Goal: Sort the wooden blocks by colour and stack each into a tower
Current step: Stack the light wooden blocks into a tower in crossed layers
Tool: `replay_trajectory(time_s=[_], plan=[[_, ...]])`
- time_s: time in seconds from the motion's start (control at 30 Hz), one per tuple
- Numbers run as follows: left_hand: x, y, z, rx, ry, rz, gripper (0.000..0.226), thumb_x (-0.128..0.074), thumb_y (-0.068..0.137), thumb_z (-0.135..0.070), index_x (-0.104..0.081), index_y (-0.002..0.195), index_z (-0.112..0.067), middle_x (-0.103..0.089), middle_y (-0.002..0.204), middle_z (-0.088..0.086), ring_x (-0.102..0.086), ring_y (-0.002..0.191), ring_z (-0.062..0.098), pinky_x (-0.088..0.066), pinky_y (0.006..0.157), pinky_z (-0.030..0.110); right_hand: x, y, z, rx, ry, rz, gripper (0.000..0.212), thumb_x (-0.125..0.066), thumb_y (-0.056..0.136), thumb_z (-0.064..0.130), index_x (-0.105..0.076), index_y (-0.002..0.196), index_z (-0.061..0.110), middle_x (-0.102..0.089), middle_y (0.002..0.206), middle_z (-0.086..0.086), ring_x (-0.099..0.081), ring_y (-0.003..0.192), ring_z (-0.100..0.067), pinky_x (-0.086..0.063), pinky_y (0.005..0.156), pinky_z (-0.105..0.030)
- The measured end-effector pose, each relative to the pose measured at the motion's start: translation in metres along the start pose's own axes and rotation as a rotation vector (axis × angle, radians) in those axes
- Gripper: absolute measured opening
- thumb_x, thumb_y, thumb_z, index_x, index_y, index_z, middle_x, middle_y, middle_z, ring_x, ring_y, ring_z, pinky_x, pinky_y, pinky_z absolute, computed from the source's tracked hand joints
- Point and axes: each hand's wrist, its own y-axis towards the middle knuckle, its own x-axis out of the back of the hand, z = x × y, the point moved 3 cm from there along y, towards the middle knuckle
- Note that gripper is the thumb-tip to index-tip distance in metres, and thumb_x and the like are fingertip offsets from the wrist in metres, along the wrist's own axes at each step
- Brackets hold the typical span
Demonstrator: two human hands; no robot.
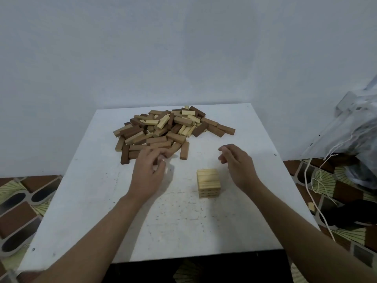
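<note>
Head view shows a white bench [91, 201] with a big pile of brown and pale blocks [169, 129] on its far side. A small tower of pale blocks [208, 182] stands nearer, right of the middle. The left hand [149, 172] is at the near edge of the pile with its fingers curled. It is blurry, so I cannot tell if it holds a block. The right hand [238, 164] hangs just past the tower, fingers loosely bent, holding nothing.

Both bare forearms reach in from the near side. The left hand [148, 172] curls its blurred fingers, grip unclear. The right hand [237, 163] hovers further right, fingers loosely curled, holding nothing.
</note>
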Motion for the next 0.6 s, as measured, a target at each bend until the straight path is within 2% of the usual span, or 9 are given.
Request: replay_trajectory(time_s=[0.07,0.13,0.2,0.3,0.37,0.43,0.5,0.6], plan=[[0.005,0.023,0.014,-0.032,0.093,-0.045,0.030,-0.049,0.092,-0.018,-0.071,0.112,-0.021,-0.064,0.113,-0.006,-0.051,0.112,0.004,-0.045,0.098,0.042,-0.002,0.023,0.011,0.042,-0.071,0.006,0.021,-0.048,0.103,0.025,-0.066,0.100,0.015,-0.068,0.083,0.002,-0.063,0.079,-0.011,-0.045,0.069,-0.022],[0.007,0.042,0.027,-0.011,0.222,-0.046,0.033,-0.047,0.094,-0.025,-0.065,0.121,-0.024,-0.057,0.125,-0.003,-0.046,0.122,0.016,-0.040,0.103,0.057,-0.007,0.044,0.022,0.109,-0.146,0.015,0.014,-0.053,0.100,0.020,-0.065,0.097,0.015,-0.066,0.082,0.005,-0.061,0.077,-0.008,-0.043,0.068,-0.020],[0.007,0.053,0.040,0.025,0.322,0.015,0.040,-0.039,0.097,-0.034,-0.056,0.133,-0.027,-0.048,0.140,-0.001,-0.035,0.134,0.022,-0.034,0.106,0.063,-0.016,0.063,0.029,0.229,-0.255,0.065,0.011,-0.057,0.097,0.016,-0.067,0.102,0.015,-0.062,0.085,0.008,-0.056,0.079,-0.007,-0.042,0.072,-0.022],[0.001,0.052,0.057,0.049,0.503,0.114,0.054,-0.024,0.100,-0.047,-0.044,0.146,-0.029,-0.039,0.154,0.000,-0.024,0.147,0.021,-0.021,0.113,0.060,-0.033,0.087,0.033,0.365,-0.459,0.231,0.020,-0.057,0.097,0.019,-0.068,0.113,0.016,-0.066,0.107,0.007,-0.056,0.102,-0.012,-0.040,0.086,-0.024],[-0.004,0.044,0.064,0.017,0.643,0.136,0.054,-0.023,0.103,-0.047,-0.040,0.151,-0.029,-0.043,0.154,0.001,-0.028,0.149,0.021,-0.017,0.108,0.055,-0.042,0.098,0.036,0.434,-0.563,0.293,0.023,-0.056,0.096,0.021,-0.067,0.117,0.018,-0.068,0.114,0.004,-0.056,0.109,-0.016,-0.043,0.092,-0.030],[-0.006,0.041,0.068,0.005,0.701,0.125,0.051,-0.027,0.106,-0.044,-0.042,0.151,-0.027,-0.048,0.152,0.000,-0.033,0.149,0.020,-0.019,0.105,0.054,-0.051,0.105,0.038,0.477,-0.634,0.326,0.026,-0.056,0.096,0.023,-0.067,0.120,0.019,-0.068,0.114,0.003,-0.057,0.109,-0.019,-0.047,0.093,-0.038],[-0.006,0.043,0.070,0.015,0.683,0.095,0.047,-0.032,0.106,-0.042,-0.046,0.147,-0.025,-0.050,0.151,0.000,-0.034,0.148,0.018,-0.021,0.103,0.053,-0.056,0.112,0.038,0.514,-0.697,0.333,0.026,-0.057,0.094,0.024,-0.066,0.119,0.022,-0.068,0.107,0.002,-0.058,0.103,-0.021,-0.051,0.086,-0.042],[-0.005,0.044,0.067,0.025,0.623,0.075,0.043,-0.035,0.105,-0.041,-0.044,0.145,-0.028,-0.048,0.151,0.000,-0.034,0.147,0.018,-0.025,0.101,0.053,-0.059,0.116,0.039,0.575,-0.804,0.309,0.017,-0.062,0.092,0.021,-0.068,0.107,0.016,-0.067,0.098,0.000,-0.058,0.093,-0.024,-0.051,0.080,-0.041]])
